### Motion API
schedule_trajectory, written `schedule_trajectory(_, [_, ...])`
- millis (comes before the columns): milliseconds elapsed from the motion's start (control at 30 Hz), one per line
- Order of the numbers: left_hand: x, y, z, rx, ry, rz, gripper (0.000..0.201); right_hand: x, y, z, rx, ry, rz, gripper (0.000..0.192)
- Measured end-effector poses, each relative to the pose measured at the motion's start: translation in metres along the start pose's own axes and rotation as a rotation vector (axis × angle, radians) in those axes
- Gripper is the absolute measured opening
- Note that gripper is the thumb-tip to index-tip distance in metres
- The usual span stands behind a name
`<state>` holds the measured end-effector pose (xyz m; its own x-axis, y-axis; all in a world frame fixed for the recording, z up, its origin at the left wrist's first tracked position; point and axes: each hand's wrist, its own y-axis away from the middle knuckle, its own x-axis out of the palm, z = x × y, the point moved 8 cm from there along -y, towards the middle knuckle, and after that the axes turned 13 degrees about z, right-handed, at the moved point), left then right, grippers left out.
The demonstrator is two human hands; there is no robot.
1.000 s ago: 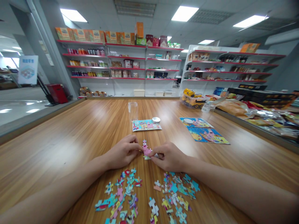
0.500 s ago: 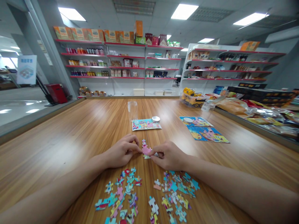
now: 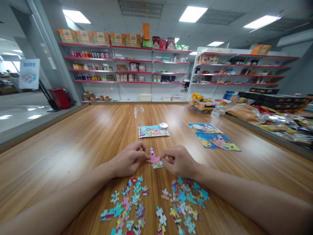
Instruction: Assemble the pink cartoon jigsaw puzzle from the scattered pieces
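A small cluster of joined pink puzzle pieces (image 3: 154,159) lies on the wooden table (image 3: 73,147) between my hands. My left hand (image 3: 128,160) pinches its left edge with thumb and fingertips. My right hand (image 3: 178,160) touches its right side, fingers curled with the fingertips on the pieces. Closer to me lie two loose heaps of puzzle pieces, one on the left (image 3: 129,205) and one on the right (image 3: 183,204).
Beyond the hands lies a picture card (image 3: 153,131) with a clear plastic jar (image 3: 139,117) and a white lid (image 3: 163,125). Two more puzzle pictures (image 3: 215,138) lie to the right. Packaged goods crowd the right edge; shelves stand behind.
My right hand has lifted slightly and shifted its fingertips on the pink cluster. The left hand and the cluster have barely moved.
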<state>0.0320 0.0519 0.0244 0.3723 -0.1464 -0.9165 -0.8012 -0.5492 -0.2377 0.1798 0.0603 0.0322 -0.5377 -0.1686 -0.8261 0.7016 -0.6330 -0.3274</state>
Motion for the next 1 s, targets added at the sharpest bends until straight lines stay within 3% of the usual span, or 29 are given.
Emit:
schedule_trajectory(133, [-0.0023, -0.0008, -0.0039, 0.033, -0.011, -0.012, 0.045, 0.0102, -0.0019, -0.0044, 0.018, 0.011, 0.124, 0.018])
schedule_trajectory(467, [0.0014, -0.0031, -0.0058, 0.046, 0.041, 0.062, 0.043, 0.0123, -0.0011, -0.0065, 0.052, 0.034, 0.15, 0.018])
schedule_trajectory(1000, [0.0023, -0.0031, 0.0002, 0.028, 0.037, 0.048, 0.036, 0.011, -0.0029, -0.0045, 0.087, 0.063, 0.161, 0.018])
